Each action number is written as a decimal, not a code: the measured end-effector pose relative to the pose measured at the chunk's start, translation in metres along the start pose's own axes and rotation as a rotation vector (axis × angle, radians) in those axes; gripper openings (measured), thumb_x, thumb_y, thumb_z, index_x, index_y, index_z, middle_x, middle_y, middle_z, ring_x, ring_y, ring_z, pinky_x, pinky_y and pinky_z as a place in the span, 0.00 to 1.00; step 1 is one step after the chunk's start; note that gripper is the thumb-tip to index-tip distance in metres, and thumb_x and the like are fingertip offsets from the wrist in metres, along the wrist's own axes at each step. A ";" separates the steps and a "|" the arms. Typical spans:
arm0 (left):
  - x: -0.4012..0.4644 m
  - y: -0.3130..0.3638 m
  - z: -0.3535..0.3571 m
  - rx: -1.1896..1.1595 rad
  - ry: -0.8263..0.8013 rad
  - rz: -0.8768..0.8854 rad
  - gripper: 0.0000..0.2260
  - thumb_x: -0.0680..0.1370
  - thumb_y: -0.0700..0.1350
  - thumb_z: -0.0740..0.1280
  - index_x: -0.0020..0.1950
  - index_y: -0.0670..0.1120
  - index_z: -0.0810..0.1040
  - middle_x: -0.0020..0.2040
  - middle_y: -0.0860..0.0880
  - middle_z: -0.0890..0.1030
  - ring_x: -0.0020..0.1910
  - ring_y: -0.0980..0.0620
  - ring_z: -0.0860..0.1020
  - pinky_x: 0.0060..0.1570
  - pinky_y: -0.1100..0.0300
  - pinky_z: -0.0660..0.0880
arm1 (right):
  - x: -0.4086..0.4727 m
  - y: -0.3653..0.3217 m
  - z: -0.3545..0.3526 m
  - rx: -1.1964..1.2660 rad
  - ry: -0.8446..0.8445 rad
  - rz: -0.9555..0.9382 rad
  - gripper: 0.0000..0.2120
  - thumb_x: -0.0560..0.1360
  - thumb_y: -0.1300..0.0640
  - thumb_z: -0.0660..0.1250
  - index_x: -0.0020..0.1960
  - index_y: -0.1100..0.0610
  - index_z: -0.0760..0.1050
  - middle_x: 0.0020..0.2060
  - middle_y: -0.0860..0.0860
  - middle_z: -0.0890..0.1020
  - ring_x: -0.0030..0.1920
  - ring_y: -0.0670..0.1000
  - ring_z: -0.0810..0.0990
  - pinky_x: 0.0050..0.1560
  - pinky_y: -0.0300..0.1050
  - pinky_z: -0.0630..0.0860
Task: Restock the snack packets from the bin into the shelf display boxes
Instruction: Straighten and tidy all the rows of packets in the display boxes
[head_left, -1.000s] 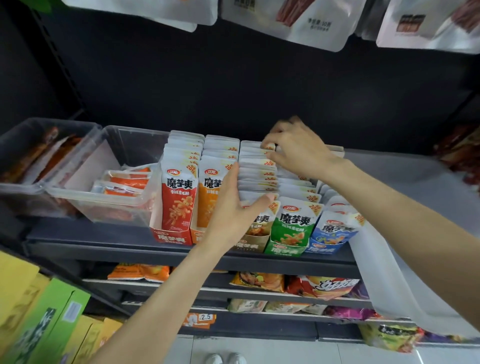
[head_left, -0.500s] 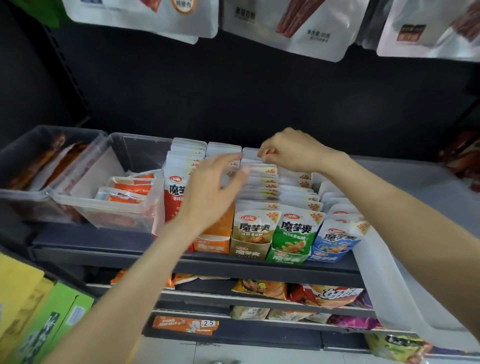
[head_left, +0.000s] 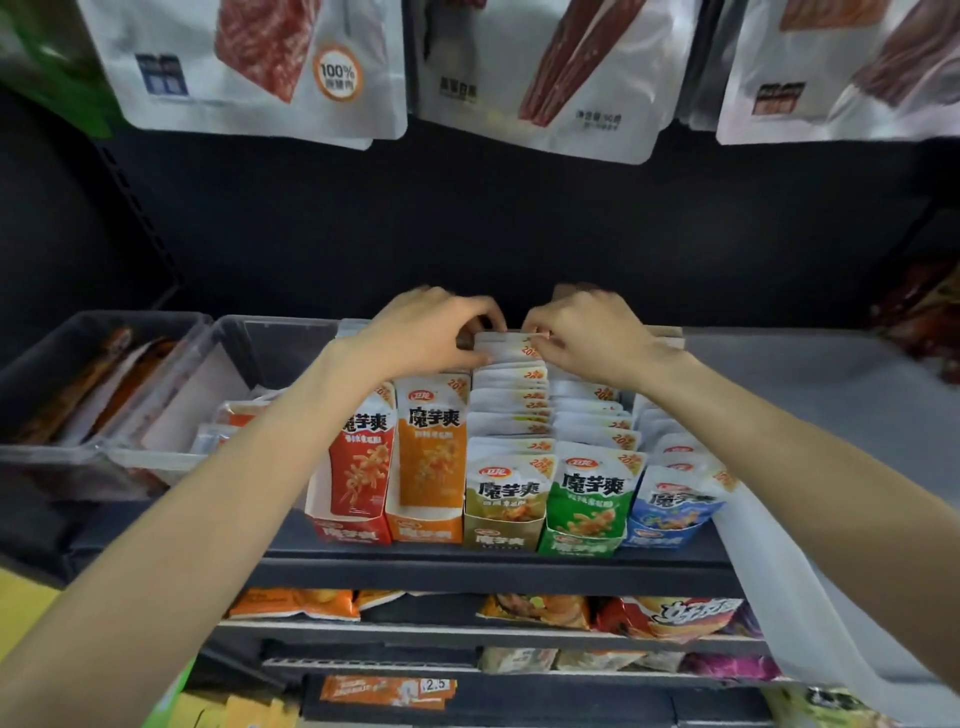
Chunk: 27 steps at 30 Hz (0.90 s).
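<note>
Here, left hand (head_left: 426, 332) and right hand (head_left: 592, 335) pinching rear packet (head_left: 511, 347), fingertips hidden

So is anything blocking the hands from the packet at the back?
No, nothing visible does. The left hand and right hand already pinch the rearmost packet in the tan box, one at each top corner.

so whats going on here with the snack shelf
A person is restocking a shelf of small snack packets. Both hands are at the back of the middle display box: the left hand and the right hand pinch the rearmost packet by its top edge. Five boxes stand side by side, all holding packets. A clear bin to the left still has a few packets in it.
</note>
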<state>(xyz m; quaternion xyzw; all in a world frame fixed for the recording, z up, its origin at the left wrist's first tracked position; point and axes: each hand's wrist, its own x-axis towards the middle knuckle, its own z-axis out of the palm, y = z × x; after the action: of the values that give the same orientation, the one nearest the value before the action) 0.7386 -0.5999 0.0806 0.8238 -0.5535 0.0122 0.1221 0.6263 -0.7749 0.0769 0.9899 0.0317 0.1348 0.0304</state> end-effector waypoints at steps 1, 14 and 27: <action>0.001 0.002 -0.001 0.048 0.016 0.014 0.13 0.75 0.50 0.68 0.60 0.55 0.75 0.51 0.54 0.82 0.49 0.54 0.79 0.44 0.60 0.70 | -0.002 0.000 0.000 0.007 0.025 -0.008 0.11 0.77 0.53 0.62 0.56 0.54 0.79 0.47 0.55 0.81 0.52 0.55 0.77 0.44 0.49 0.72; -0.014 -0.016 0.032 0.273 0.418 0.290 0.14 0.77 0.51 0.59 0.50 0.49 0.83 0.46 0.52 0.82 0.48 0.51 0.74 0.47 0.57 0.65 | 0.006 0.012 0.006 0.102 -0.038 0.014 0.12 0.77 0.50 0.64 0.60 0.49 0.77 0.54 0.50 0.81 0.59 0.53 0.74 0.54 0.49 0.71; -0.020 -0.003 0.018 0.372 0.307 0.385 0.14 0.76 0.49 0.58 0.46 0.50 0.83 0.41 0.52 0.82 0.40 0.50 0.78 0.42 0.60 0.62 | 0.004 0.003 0.008 -0.151 0.351 -0.213 0.09 0.73 0.58 0.62 0.38 0.56 0.79 0.31 0.49 0.80 0.38 0.54 0.78 0.42 0.47 0.74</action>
<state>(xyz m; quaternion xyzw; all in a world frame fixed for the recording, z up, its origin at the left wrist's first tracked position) 0.7314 -0.5841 0.0594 0.7007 -0.6626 0.2603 0.0468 0.6324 -0.7783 0.0709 0.9372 0.1306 0.3033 0.1127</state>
